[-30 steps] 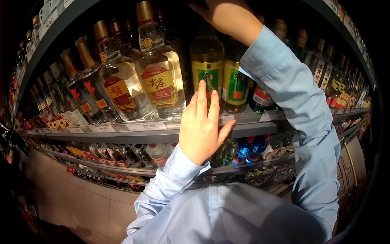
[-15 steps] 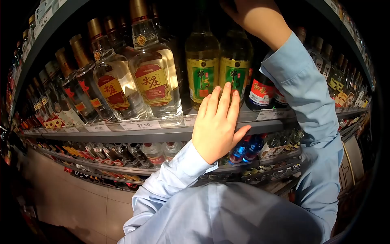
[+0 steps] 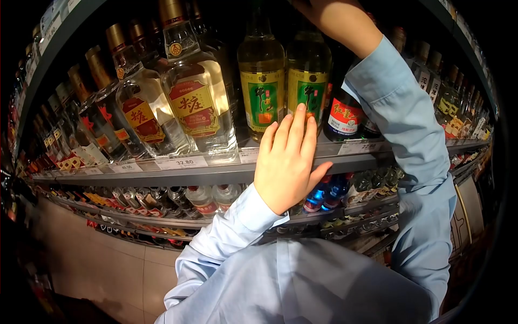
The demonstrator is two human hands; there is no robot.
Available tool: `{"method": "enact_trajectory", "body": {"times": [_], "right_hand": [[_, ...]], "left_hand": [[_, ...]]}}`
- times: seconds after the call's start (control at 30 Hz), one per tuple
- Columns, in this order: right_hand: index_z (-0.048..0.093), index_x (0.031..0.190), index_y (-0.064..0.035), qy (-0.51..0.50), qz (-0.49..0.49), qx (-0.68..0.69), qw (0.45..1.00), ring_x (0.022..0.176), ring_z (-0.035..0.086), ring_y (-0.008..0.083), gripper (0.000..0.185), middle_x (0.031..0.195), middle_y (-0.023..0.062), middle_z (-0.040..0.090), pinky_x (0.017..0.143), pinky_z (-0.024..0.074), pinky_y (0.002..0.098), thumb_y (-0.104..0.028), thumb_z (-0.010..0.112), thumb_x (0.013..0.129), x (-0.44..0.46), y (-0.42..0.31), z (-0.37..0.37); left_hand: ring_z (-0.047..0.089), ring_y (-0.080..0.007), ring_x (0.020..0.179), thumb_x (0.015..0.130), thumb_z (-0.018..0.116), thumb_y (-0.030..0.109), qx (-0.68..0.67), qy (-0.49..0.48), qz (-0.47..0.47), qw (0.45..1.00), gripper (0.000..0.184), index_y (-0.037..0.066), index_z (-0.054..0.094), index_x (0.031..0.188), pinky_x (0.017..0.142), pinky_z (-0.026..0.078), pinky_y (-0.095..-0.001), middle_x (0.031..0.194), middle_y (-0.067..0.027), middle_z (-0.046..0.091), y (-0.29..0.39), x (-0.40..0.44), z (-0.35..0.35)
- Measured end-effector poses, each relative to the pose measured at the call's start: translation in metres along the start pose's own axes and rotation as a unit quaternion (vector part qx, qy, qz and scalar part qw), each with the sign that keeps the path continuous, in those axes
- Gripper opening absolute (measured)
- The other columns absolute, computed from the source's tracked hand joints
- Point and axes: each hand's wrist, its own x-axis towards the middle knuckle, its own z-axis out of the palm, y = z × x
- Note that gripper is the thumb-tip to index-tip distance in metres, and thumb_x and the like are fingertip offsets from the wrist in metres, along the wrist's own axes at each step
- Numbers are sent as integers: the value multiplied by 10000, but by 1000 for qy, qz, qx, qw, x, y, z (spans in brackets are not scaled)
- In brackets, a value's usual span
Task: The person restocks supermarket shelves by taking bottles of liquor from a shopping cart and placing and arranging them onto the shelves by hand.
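My left hand (image 3: 287, 167) is stretched out flat, its fingers lying before the lower part of a green-labelled bottle (image 3: 308, 70); whether they touch the glass I cannot tell. A second green-labelled bottle (image 3: 261, 86) stands upright just to its left. High up at the frame's top edge, my right hand (image 3: 337, 20) reaches over toward the neck of the right green-labelled bottle. Its fingers disappear into the dark, so what they hold is hidden. Under my right forearm, a bottle with a red and white label (image 3: 344, 117) is partly covered by the sleeve.
Clear, gold-capped bottles (image 3: 197, 102) fill the shelf on the left. Price tags (image 3: 182, 163) line the shelf edge (image 3: 216, 175). Lower shelves carry more bottles, including blue ones (image 3: 318, 197). Further bottles (image 3: 448, 102) stand at right, and tiled floor (image 3: 108, 254) shows below left.
The shelf and its bottles appear shifted slightly left in view. My left hand keeps nearly the same place and shape, and my right hand stays high at the top.
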Motion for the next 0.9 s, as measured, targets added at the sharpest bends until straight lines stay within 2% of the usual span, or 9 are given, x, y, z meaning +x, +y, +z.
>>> {"method": "enact_trajectory", "body": {"times": [0.1, 0.2, 0.3, 0.33, 0.4, 0.53, 0.67, 0.8, 0.9], "right_hand": [[579, 1057, -3, -70, 54, -3, 996, 842, 601, 347, 345, 892, 199, 627, 736, 492, 401, -270, 535, 842, -4, -12, -20], [515, 1163, -23, 130, -29, -28, 991, 983, 553, 352, 424, 1071, 220, 571, 814, 466, 377, -284, 551, 831, -24, 0, -1], [446, 1261, -50, 82, 18, -4, 996, 1081, 502, 346, 529, 1170, 218, 521, 876, 438, 348, -271, 596, 805, -58, -16, -32], [583, 1018, -39, 249, -95, 32, 963, 785, 583, 292, 285, 844, 130, 612, 670, 470, 355, -182, 623, 775, -69, -6, -15], [624, 988, -29, 270, -62, 152, 949, 820, 596, 269, 266, 912, 120, 628, 730, 476, 317, -15, 651, 723, -116, -14, -19], [628, 898, -1, 154, 112, 342, 920, 731, 599, 262, 220, 816, 132, 613, 667, 482, 312, 84, 600, 697, -226, -58, -18], [618, 898, 17, -50, 341, 377, 860, 704, 609, 208, 155, 802, 123, 611, 621, 476, 273, 60, 578, 754, -316, -93, -13], [613, 907, 29, -113, 522, 412, 738, 696, 608, 133, 114, 776, 105, 622, 631, 473, 240, 18, 561, 806, -387, -109, -33], [605, 963, 19, -117, 568, 381, 720, 682, 578, 97, 148, 749, 62, 610, 605, 449, 226, -18, 569, 825, -415, -119, -53]], "left_hand": [[488, -319, 1083, 675, 703, 312, -6, 30, 14, 999, 623, -16, 506, 1167, 897, 387, -412, 1223, -202, 472, 1, -2, -3], [560, -305, 964, 655, 691, 213, -48, 107, 75, 990, 450, -12, 593, 1032, 801, 444, -385, 1068, -170, 574, -5, -10, -10], [611, -271, 804, 621, 654, 111, -97, 174, 128, 972, 276, -10, 642, 869, 674, 483, -341, 888, -124, 627, -11, -29, -16], [618, -255, 749, 608, 637, 82, -107, 181, 129, 969, 230, -9, 647, 819, 629, 488, -323, 833, -108, 631, -13, -35, -18], [615, -238, 718, 632, 623, 68, -136, 165, 117, 970, 182, -10, 637, 796, 614, 487, -304, 815, -108, 624, -18, -53, -16], [607, -212, 626, 660, 608, 67, -212, 125, 131, 960, 124, -7, 628, 758, 537, 473, -279, 771, -101, 628, -31, -87, -6], [589, -187, 585, 639, 635, 62, -290, 71, 104, 949, 145, 7, 640, 772, 513, 465, -262, 780, -89, 637, -44, -134, 10], [596, -200, 564, 675, 616, 41, -338, 21, -19, 941, 76, 7, 643, 737, 503, 458, -269, 750, -96, 638, -54, -186, 31], [605, -216, 599, 696, 606, 29, -383, -35, -44, 922, 66, 9, 642, 748, 543, 471, -278, 746, -102, 635, -46, -207, 44]]}}
